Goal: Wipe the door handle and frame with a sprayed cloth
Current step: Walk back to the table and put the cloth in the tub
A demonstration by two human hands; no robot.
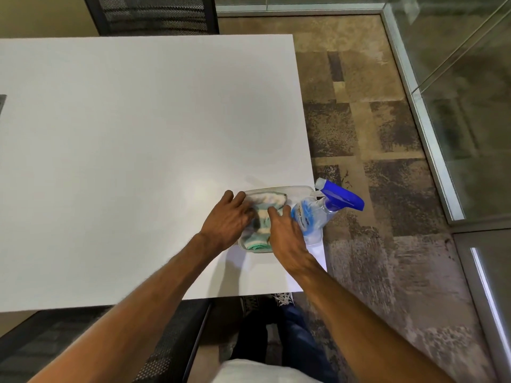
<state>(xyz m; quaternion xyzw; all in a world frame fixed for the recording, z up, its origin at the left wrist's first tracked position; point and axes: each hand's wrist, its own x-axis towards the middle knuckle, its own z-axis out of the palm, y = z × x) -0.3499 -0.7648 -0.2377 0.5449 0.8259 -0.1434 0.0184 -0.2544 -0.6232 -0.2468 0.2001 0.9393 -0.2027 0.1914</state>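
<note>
Striped cloth [261, 219] in clear tray [276, 187] beside spray bottle [318, 211] at desk's [138, 134] near right corner, left hand [226, 219] fingers [235, 197] and thumb curled round its left edge, right hand [286, 236] fingers [273, 212] slightly bent, tips pressing it

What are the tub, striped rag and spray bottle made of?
The tub looks like clear glossy plastic; the table shows through its rim. The rag: soft fuzzy fabric, perhaps microfibre, rumpled. The spray bottle: transparent plastic body, shiny opaque blue plastic head.
</note>
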